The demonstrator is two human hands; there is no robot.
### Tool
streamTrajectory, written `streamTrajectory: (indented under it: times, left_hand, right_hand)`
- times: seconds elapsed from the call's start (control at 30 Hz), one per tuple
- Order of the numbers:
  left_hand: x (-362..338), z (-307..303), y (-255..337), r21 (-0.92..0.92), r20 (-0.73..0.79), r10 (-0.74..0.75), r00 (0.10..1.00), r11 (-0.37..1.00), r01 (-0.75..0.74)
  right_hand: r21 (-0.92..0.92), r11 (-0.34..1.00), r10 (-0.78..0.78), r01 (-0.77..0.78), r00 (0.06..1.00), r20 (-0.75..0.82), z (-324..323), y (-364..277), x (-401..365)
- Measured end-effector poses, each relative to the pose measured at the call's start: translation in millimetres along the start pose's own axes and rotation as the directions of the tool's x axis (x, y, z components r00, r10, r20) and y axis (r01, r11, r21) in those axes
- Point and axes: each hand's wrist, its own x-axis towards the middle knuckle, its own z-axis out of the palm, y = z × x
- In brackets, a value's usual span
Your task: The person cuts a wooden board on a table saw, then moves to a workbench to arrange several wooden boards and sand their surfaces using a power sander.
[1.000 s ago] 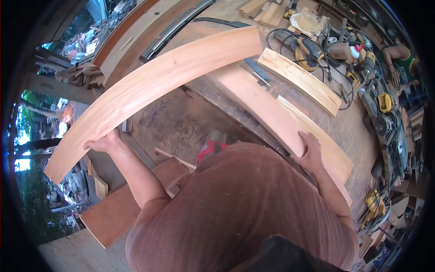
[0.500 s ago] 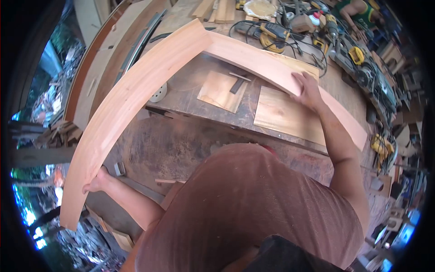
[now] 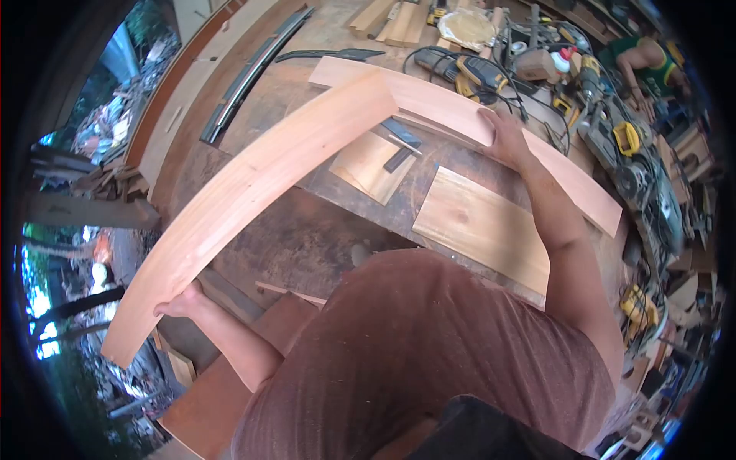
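A long pale board [image 3: 253, 176] slants from the lower left up to the workbench, and my left hand [image 3: 180, 300] grips its edge near the lower end. Its upper end overlaps a second pale board [image 3: 567, 172], which lies across the bench. My right hand [image 3: 506, 138] is closed round the near edge of that second board. Below the boards, a smaller wood piece [image 3: 366, 165] carries a dark-bladed square [image 3: 399, 159]. A rectangular wood panel [image 3: 483, 222] lies nearer my body.
Power sanders [image 3: 479, 77], cables and a drill [image 3: 589, 77] crowd the back right of the bench [image 3: 307, 207]. A co-worker [image 3: 652, 65] is at the upper right. Dark metal strips [image 3: 257, 77] lie at the upper left, near wood offcuts [image 3: 107, 184].
The upper end of the left board has shifted right and down, over the second board. The second board's far end now shows beyond it. The camera view has turned slightly.
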Motion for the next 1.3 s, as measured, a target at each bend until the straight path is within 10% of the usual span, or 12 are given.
streamTrajectory:
  times: [0.3,0.37,0.7,0.97,1.03,1.1,1.17,1.3]
  left_hand:
    - [-40,-22,21,0.105,-0.104,0.045,0.994,0.994,-0.034]
    - [-66,11,16,0.157,-0.161,0.064,0.985,0.987,-0.038]
    - [-35,6,-7,0.079,-0.126,-0.081,0.989,0.993,0.091]
    - [-14,32,-30,0.074,-0.131,-0.153,0.980,0.984,0.163]
    - [-5,29,-39,0.080,-0.071,-0.183,0.980,0.979,0.189]
    - [5,25,-52,0.082,-0.051,-0.213,0.976,0.973,0.217]
    - [2,36,-62,0.048,-0.017,-0.310,0.951,0.949,0.310]
    - [-10,50,-104,0.144,0.070,-0.429,0.900,0.898,0.417]
  right_hand:
    - [0.317,0.938,0.039,-0.138,0.953,0.301,-7,57,32]
    - [0.004,0.957,0.250,-0.291,0.829,0.501,-2,79,44]
    - [-0.037,0.884,0.421,-0.467,0.756,0.501,-10,64,34]
    - [-0.010,0.902,0.397,-0.433,0.817,0.419,-15,43,23]
    - [-0.142,0.939,0.328,-0.313,0.939,0.105,-6,36,23]
    - [0.111,0.930,0.361,-0.351,0.928,-0.091,-31,-13,1]
    - [0.375,0.926,0.210,-0.040,0.881,-0.424,-55,-61,-24]
    - [0.147,0.944,-0.229,0.295,0.907,-0.353,-78,-194,-96]
